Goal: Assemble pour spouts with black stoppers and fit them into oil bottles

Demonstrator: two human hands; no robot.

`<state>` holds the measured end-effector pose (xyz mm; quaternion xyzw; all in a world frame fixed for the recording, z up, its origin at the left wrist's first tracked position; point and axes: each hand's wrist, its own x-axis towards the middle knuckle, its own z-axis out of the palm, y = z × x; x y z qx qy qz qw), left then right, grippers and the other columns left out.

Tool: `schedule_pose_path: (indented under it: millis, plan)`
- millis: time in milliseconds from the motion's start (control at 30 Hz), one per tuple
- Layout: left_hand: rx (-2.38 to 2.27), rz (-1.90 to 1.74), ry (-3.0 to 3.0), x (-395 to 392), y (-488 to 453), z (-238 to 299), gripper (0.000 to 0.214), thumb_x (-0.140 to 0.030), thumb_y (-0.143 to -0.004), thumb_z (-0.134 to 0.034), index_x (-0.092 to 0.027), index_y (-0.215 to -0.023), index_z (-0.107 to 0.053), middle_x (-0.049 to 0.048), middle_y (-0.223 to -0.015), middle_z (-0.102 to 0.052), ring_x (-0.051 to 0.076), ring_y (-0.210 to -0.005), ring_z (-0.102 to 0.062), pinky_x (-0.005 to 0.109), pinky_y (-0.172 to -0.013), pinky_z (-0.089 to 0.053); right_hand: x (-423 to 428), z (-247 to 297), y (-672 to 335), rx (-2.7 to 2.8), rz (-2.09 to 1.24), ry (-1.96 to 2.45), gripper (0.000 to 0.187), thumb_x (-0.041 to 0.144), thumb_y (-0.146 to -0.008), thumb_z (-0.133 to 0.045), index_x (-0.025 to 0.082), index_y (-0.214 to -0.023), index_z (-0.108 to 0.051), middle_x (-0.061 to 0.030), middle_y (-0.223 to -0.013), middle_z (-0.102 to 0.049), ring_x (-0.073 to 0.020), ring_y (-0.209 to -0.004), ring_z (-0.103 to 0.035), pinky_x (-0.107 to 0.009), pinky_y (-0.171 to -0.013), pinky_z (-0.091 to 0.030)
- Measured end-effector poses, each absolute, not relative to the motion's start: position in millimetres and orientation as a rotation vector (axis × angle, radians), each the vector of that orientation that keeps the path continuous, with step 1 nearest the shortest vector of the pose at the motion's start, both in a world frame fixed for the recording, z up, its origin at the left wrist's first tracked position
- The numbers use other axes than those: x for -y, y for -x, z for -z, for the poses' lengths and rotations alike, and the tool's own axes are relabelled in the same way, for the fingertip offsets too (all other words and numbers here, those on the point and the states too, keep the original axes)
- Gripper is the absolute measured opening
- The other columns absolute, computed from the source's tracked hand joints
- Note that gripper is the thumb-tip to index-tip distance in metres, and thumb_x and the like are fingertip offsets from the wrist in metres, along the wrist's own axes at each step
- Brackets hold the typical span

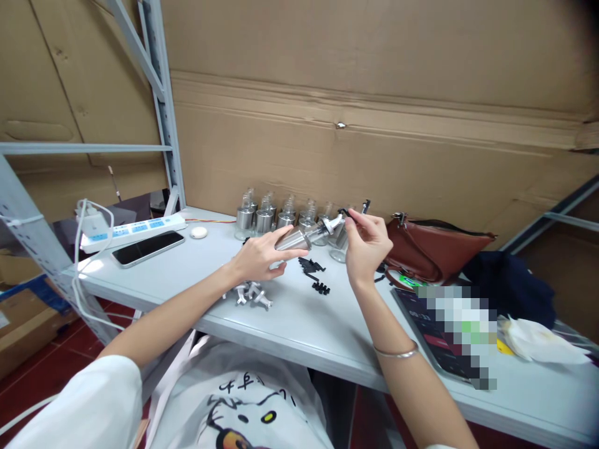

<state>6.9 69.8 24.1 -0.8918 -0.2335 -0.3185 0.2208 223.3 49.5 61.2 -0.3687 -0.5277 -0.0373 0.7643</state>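
My left hand is closed around a small silver bottle, held on its side above the white table. My right hand pinches a small black part at the bottle's clear spout end. Behind my hands stands a row of several similar silver-and-glass bottles. Small black parts lie on the table below the bottle. White plastic pieces lie nearer to me.
A black phone and a white power strip lie at the left, with a small white round puck nearby. A brown leather bag, dark cloth, a tablet and crumpled white paper sit at the right. Cardboard lines the back.
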Motion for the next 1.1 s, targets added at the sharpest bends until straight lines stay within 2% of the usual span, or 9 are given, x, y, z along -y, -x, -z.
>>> schedule_pose_path:
  millis: [367,733,967,1100]
  plan:
    - [0.641,0.893,2.455,-71.2,-6.2,-23.3,0.054,-0.018,-0.074,-0.059,-0.037,-0.124,-0.052,0.0080,-0.146,-0.033,0.024,-0.115,-0.054,0.030,-0.078,-0.053,-48.9,-59.7,-222.7,1.199,0.227,0.861,0.019,0.025,-0.077,-0.063,0.018,-0.091,-0.072,-0.0018,-0.078,-0.059,-0.0108,-0.067,-0.054,-0.028,-0.068,-0.048]
    - [0.631,0.943,2.459,-71.8,-4.8,-24.1,0.056,-0.018,-0.075,-0.060,-0.037,-0.127,-0.050,0.0067,-0.148,-0.030,0.024,-0.118,-0.052,0.033,-0.084,-0.053,-58.6,-55.6,-221.8,1.100,-0.268,0.709,0.024,0.028,-0.067,-0.071,0.017,-0.088,-0.071,-0.0033,-0.081,-0.069,-0.0142,-0.071,-0.062,-0.030,-0.069,-0.051]
    - [0.630,0.965,2.458,-73.0,-4.7,-24.7,0.057,-0.018,-0.074,-0.060,-0.037,-0.127,-0.051,0.0067,-0.149,-0.027,0.025,-0.120,-0.051,0.033,-0.085,-0.052,-60.9,-55.6,-220.7,1.097,-0.310,0.693,0.025,0.027,-0.063,-0.073,0.017,-0.086,-0.069,-0.0030,-0.083,-0.070,-0.0135,-0.069,-0.062,-0.031,-0.070,-0.052]
    - [0.644,0.956,2.459,-71.2,-5.3,-25.0,0.058,-0.017,-0.073,-0.061,-0.037,-0.127,-0.050,0.0065,-0.148,-0.030,0.024,-0.119,-0.051,0.032,-0.083,-0.053,-60.8,-54.7,-220.3,1.107,-0.289,0.696,0.024,0.023,-0.064,-0.071,0.017,-0.087,-0.068,-0.0009,-0.078,-0.066,-0.0114,-0.066,-0.059,-0.028,-0.066,-0.050]
